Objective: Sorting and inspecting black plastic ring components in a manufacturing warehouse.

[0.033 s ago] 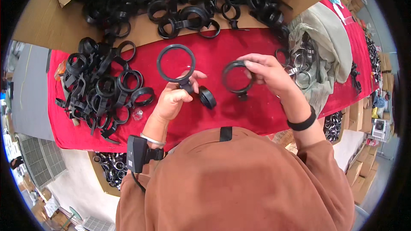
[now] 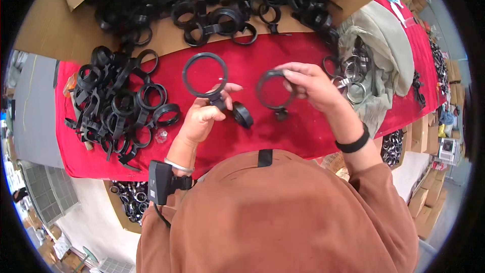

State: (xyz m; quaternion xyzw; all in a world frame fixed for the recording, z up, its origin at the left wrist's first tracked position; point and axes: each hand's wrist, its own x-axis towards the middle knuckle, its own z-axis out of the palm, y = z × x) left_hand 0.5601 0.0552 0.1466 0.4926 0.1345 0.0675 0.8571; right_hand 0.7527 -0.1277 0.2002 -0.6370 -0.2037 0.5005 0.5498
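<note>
Over the red cloth, my left hand [image 2: 199, 121] is closed on a black double-ring part by its middle joint. Its large thin ring [image 2: 204, 95] stands up above my fingers, and a smaller, thicker ring [image 2: 243, 116] hangs on the other side. My right hand [image 2: 314, 88] pinches the upper right rim of another black ring [image 2: 275, 107], which is slightly blurred. A small dark knob [image 2: 281, 115] sits at this ring's lower edge. The two held pieces are apart. Whether either large ring holds a clear lens, I cannot tell.
Black double-ring parts [image 2: 124, 102] lie heaped on the left of the red cloth [image 2: 283, 141]. Beyond, an open cardboard box [image 2: 166, 41] holds many more. At right, shiny rings [image 2: 356, 92] lie by a grey-green cloth [image 2: 399, 50]. A box of rings [image 2: 132, 199] stands below the left edge.
My right hand and its ring have shifted slightly left, toward the left hand. The left hand keeps its grip on the double-ring part, almost unmoved.
</note>
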